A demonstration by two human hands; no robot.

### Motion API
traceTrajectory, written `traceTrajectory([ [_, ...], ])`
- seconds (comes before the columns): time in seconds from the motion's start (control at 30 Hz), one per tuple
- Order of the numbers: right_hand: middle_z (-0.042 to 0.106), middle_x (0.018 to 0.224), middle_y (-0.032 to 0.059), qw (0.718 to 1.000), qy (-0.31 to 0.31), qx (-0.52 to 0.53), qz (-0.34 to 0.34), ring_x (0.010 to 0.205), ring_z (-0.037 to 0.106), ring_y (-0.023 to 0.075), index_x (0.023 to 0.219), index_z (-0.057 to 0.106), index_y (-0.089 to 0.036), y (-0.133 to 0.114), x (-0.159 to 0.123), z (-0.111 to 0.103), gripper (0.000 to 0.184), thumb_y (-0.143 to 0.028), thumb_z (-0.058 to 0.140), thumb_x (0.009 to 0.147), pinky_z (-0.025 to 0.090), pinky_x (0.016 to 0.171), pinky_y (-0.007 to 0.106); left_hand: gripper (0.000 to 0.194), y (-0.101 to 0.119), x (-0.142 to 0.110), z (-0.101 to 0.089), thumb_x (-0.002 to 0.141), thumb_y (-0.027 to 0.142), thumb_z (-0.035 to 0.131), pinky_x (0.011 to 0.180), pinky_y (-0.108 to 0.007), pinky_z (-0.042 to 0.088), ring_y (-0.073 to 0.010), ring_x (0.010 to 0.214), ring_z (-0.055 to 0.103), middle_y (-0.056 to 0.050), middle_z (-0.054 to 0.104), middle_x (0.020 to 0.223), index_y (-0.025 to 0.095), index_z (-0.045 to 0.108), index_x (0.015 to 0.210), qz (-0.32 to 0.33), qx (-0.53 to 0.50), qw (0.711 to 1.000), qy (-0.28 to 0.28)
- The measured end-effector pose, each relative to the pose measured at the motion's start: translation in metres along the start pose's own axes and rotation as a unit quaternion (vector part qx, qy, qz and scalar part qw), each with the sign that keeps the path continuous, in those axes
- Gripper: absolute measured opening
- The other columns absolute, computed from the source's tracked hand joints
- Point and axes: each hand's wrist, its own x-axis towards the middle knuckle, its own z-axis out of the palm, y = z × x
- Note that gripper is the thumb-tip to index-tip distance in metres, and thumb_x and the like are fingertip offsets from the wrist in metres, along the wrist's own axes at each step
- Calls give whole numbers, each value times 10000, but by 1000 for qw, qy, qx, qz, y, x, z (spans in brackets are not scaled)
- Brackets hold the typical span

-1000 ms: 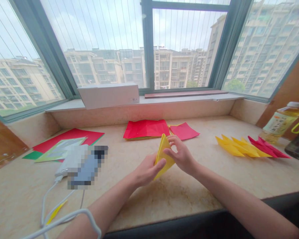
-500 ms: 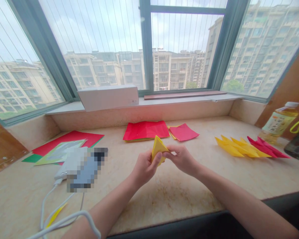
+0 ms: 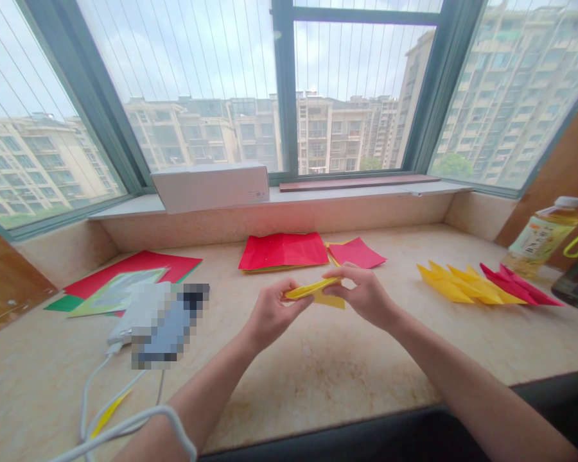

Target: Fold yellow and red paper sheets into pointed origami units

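Between both hands, above the middle of the counter, is a piece of folded yellow paper (image 3: 328, 297). My left hand (image 3: 275, 316) pinches its left end, thumb in front and fingers behind. At the other end my right hand (image 3: 363, 294) grips the top edge between thumb and fingers. Several layers show along the upper fold, and a flap hangs below toward the right. Just behind the hands lie red sheets (image 3: 284, 251) on yellow ones, and a smaller stack of red squares (image 3: 359, 253) beside them.
Folded yellow paper pieces (image 3: 467, 283) and red ones (image 3: 520, 285) stand at the right, near a drink bottle (image 3: 542, 234). On the left are red and green sheets (image 3: 137, 262), a white power bank (image 3: 137, 314), a blurred-out device (image 3: 171, 330) and white cables (image 3: 166, 414). A white box (image 3: 212, 187) stands on the sill.
The folded yellow paper has turned from point-up to lying lengthwise between the hands. My right hand has moved slightly right and now grips its right end.
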Motion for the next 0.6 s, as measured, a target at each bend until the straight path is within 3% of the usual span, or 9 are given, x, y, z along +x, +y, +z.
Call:
traceTrajectory([
  [0.1, 722, 878, 29, 998, 23, 29, 43, 822, 634, 205, 1001, 732, -238, 0, 0, 3, 259, -377, 754, 785, 478, 798, 337, 323, -1, -1, -3, 840, 440, 657, 587, -245, 496, -178, 643, 668, -65, 716, 705, 125, 693, 777, -34, -33, 995, -90],
  [0.2, 691, 835, 20, 995, 11, 61, 75, 780, 616, 184, 1078, 713, -225, 0, 1, 5, 351, -408, 746, 780, 483, 764, 321, 430, -5, -2, 0, 872, 512, 590, 619, -285, 540, -202, 664, 705, -113, 737, 752, 95, 696, 865, -67, -93, 984, -138],
  [0.3, 683, 874, 38, 981, -36, 152, 114, 787, 623, 178, 1112, 688, -194, 0, 4, 4, 415, -465, 712, 799, 490, 718, 293, 498, -10, -2, 4, 885, 563, 547, 572, -269, 535, -191, 621, 704, -130, 744, 777, 81, 670, 906, -86, -120, 981, -127],
  [0.4, 686, 876, 57, 961, -96, 219, 138, 768, 626, 175, 1005, 699, -159, 1, 5, 3, 397, -518, 637, 848, 485, 677, 275, 510, -14, 0, 7, 912, 569, 495, 545, -247, 520, -173, 591, 693, -126, 742, 760, 86, 652, 873, -78, -133, 984, -93],
  [0.53, 621, 704, 13, 970, -75, 181, 146, 616, 542, 128, 833, 687, -144, 3, 4, 2, 379, -518, 627, 858, 407, 551, 234, 490, -16, 0, 8, 941, 529, 462, 536, -236, 512, -178, 622, 699, -120, 733, 756, 89, 658, 851, -72, -111, 986, -99],
  [0.6, 586, 653, -4, 971, -56, 172, 153, 572, 508, 111, 781, 674, -144, 2, 3, 3, 381, -518, 644, 845, 364, 503, 221, 440, -18, 0, 9, 938, 491, 492, 537, -234, 513, -174, 652, 699, -113, 729, 850, 96, 656, 1042, -48, -65, 994, -71],
])
